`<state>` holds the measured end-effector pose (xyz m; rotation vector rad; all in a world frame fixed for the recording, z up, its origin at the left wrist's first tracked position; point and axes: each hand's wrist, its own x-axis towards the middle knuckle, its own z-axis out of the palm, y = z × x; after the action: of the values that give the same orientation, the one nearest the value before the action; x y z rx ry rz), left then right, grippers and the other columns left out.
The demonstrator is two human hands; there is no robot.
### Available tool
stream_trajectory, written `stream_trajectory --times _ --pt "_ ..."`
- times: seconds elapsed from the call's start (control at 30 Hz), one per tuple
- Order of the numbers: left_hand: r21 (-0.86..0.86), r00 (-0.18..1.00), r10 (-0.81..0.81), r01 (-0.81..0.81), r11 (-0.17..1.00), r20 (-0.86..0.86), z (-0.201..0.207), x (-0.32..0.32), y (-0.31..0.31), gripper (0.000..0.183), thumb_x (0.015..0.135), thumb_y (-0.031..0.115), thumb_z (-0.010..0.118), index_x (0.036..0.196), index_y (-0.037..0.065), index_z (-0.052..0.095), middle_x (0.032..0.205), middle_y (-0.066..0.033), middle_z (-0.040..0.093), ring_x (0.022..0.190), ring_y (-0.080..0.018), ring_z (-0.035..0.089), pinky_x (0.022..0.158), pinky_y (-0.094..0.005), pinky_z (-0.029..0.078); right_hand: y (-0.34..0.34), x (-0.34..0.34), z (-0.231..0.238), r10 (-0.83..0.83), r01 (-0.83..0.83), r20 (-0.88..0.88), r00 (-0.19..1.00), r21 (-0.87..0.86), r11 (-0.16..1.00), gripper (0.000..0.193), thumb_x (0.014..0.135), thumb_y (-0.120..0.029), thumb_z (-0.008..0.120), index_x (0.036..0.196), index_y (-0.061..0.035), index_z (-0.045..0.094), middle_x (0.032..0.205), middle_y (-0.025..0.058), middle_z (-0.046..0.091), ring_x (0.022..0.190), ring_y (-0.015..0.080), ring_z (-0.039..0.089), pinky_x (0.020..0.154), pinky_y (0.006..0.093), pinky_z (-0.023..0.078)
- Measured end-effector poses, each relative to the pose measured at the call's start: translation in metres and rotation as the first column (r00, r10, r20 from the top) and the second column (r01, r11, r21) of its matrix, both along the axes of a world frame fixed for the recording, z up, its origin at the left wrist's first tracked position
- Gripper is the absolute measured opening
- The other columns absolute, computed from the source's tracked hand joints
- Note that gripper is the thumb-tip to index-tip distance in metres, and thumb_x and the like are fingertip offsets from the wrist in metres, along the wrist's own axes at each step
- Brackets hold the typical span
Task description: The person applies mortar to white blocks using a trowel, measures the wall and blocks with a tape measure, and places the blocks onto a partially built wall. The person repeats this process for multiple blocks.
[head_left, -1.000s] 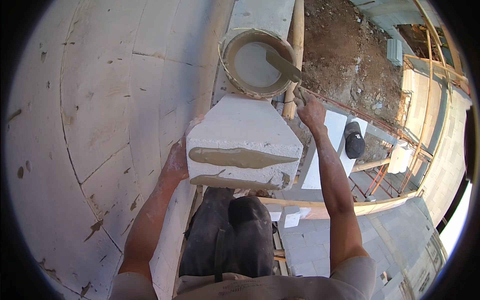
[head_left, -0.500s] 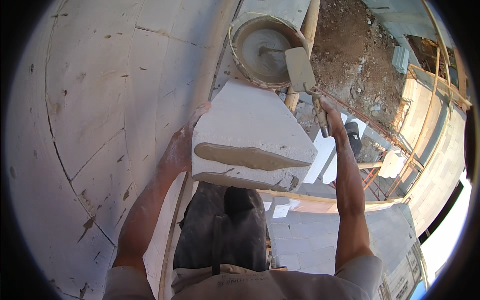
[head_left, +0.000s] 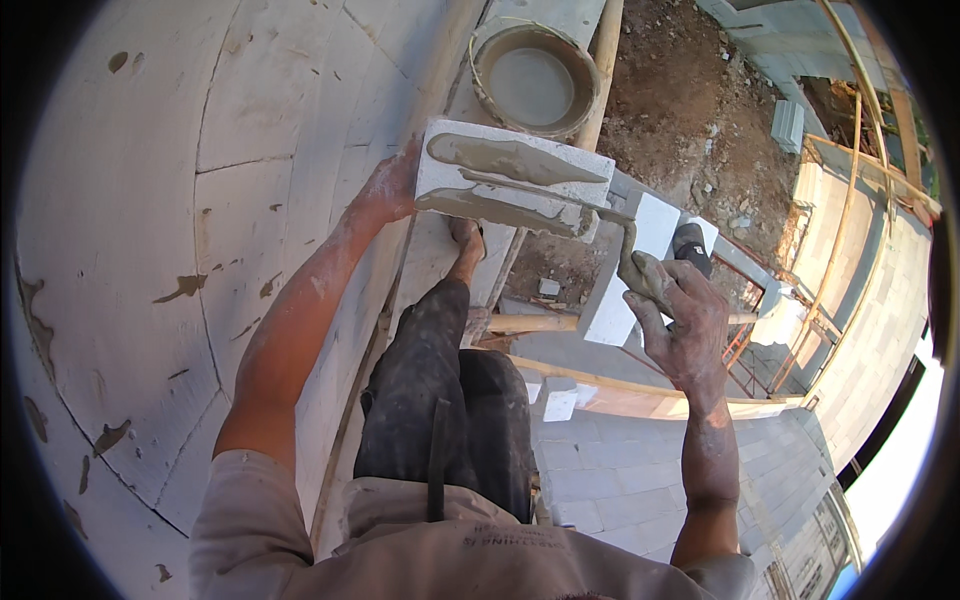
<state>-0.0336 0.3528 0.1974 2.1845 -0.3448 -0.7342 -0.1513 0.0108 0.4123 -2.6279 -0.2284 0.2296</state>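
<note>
My left hand [head_left: 392, 188] grips the left end of a white building block [head_left: 590, 165], its fingers partly hidden behind it. The block is held tilted, its long narrow face toward me, with two bands of wet grey mortar [head_left: 515, 158] along that face. My right hand [head_left: 682, 310] is closed around the handle of a trowel [head_left: 628, 240]. The trowel blade shows nearly edge-on, lying against the block's face between the mortar bands. Just beyond the block stands a bucket [head_left: 590, 88] with grey mortar inside.
A pale block wall [head_left: 250, 230] with mortar smears rises close on my left. My feet are on a narrow plank walkway [head_left: 425, 245]. White blocks [head_left: 610, 300] and a dark cap-like object [head_left: 690, 248] lie to the right. Beyond are bare soil [head_left: 670, 110] and wooden poles [head_left: 850, 190].
The block has moved away from me and turned, so its mortared face shows more. My right hand has brought the trowel from beside the bucket down to the block's face.
</note>
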Motion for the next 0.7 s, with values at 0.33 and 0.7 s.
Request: stream_trajectory --times 0.33,0.7 --pt "-0.006 0.996 0.038 -0.038 0.999 0.086 -0.015 -0.005 0.002 0.093 0.073 0.035 0.077 0.146 0.007 0.025 0.125 -0.0232 0.059 0.117 -0.0439 0.055 0.099 -0.0465 0.046 -0.030 -0.039 -0.046 -0.076 0.073 0.185 0.980 0.025 0.997 0.044 0.068 -0.012 0.077 0.111 -0.0067 0.068 0.092 0.0097 0.066 0.075 0.0252 0.063 0.063 0.0373 0.049" --pt "-0.105 0.999 0.017 -0.014 0.994 0.027 -0.013 0.001 -0.003 0.103 0.070 0.037 0.081 0.149 0.010 0.021 0.137 -0.0187 0.050 0.124 -0.0384 0.051 0.104 -0.0440 0.043 -0.098 -0.049 -0.187 0.003 0.058 0.392 0.920 -0.144 0.988 0.048 0.066 0.004 0.072 0.109 -0.0118 0.058 0.106 0.0163 0.055 0.092 0.0335 0.058 0.071 0.0435 0.048"
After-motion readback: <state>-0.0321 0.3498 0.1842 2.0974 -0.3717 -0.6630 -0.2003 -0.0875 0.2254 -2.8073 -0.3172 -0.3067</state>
